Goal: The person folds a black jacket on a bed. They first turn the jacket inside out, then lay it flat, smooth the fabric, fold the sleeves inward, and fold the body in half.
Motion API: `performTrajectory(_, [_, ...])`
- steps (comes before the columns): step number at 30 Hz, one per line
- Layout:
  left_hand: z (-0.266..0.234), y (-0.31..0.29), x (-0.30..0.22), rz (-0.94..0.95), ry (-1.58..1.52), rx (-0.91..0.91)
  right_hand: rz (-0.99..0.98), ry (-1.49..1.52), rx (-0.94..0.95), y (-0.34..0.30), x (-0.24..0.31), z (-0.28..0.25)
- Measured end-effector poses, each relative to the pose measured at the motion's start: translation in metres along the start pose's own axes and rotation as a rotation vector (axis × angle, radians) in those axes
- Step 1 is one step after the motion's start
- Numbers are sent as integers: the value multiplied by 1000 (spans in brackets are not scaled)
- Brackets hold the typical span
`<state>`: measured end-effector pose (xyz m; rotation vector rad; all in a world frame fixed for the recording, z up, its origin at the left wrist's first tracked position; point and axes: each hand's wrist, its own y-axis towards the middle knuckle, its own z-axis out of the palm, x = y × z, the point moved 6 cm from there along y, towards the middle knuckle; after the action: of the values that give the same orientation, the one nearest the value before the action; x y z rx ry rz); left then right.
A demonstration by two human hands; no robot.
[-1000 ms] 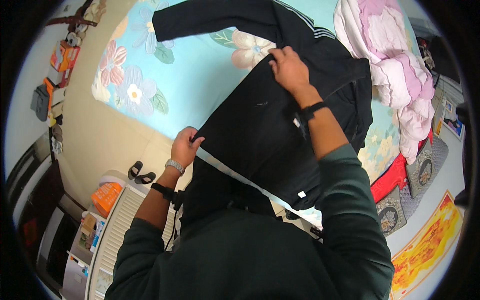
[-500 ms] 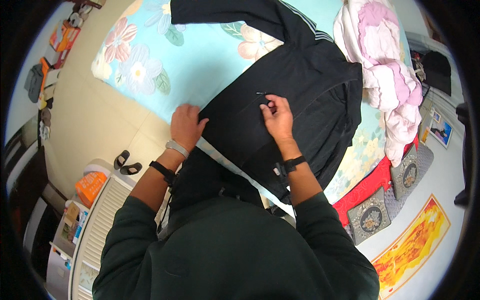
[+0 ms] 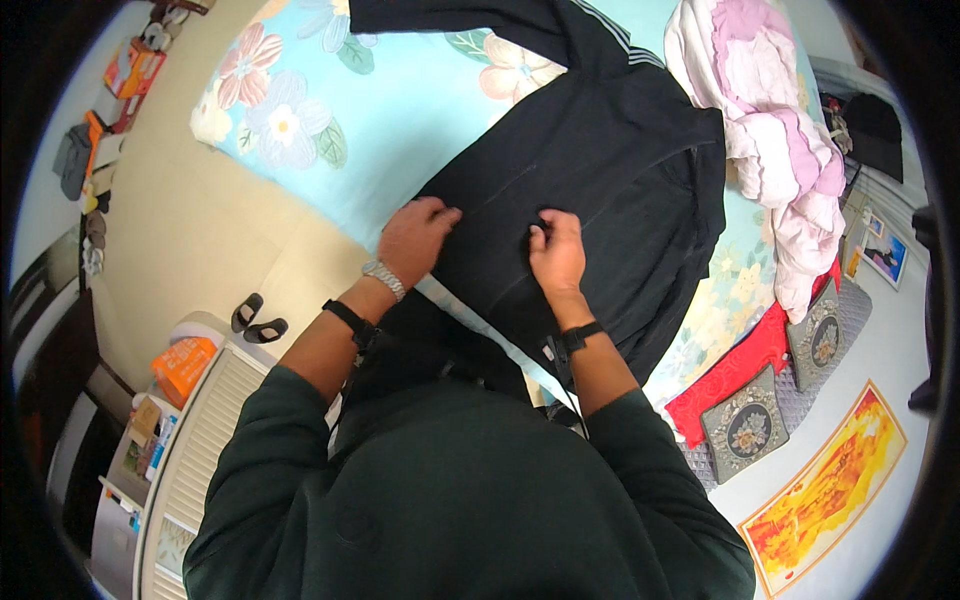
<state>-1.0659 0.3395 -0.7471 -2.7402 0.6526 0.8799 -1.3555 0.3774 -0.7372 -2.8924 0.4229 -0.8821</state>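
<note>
- The black jacket (image 3: pixel 610 170) lies spread on the bed (image 3: pixel 340 180), which seems to bear its weight.
- The hands are apart: left hand (image 3: pixel 415 240) at the jacket's left edge, perhaps steadying it; right hand (image 3: pixel 558 255) over its middle. I cannot tell whether either grips cloth.
- Room shows leftward; pink bedding (image 3: pixel 785 160) crowds the right.

Rumpled pink-and-white bedding (image 3: pixel 785 150) lies here, dark slippers (image 3: pixel 266 331) on the floor (image 3: pixel 170 230)

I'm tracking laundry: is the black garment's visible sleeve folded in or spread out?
Spread out: the sleeve extends leftward from the black garment, across the floral bedding.
</note>
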Motion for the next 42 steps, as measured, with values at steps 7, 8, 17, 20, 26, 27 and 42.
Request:
performTrajectory(7, [-8,-47,108,-642,-563,93,1073,825,369,-116,-40,55])
performTrajectory(8, [2,-48,115,-724,-670,195,1105,836,381,-121,-36,61])
performTrajectory(17, [18,-42,128,-909,-821,286,1108,916,318,-129,-19,72])
performTrajectory(20, [-25,-23,88,-445,-131,7,1053,1270,294,-128,-9,70])
performTrajectory(26, [13,-12,-58,283,45,243,1013,1605,302,-118,8,67])
performTrajectory(27, [27,-14,-71,320,51,337,993,1606,334,-113,10,69])
performTrajectory(42, [32,-5,-78,332,-14,367,800,1061,516,-81,21,25])
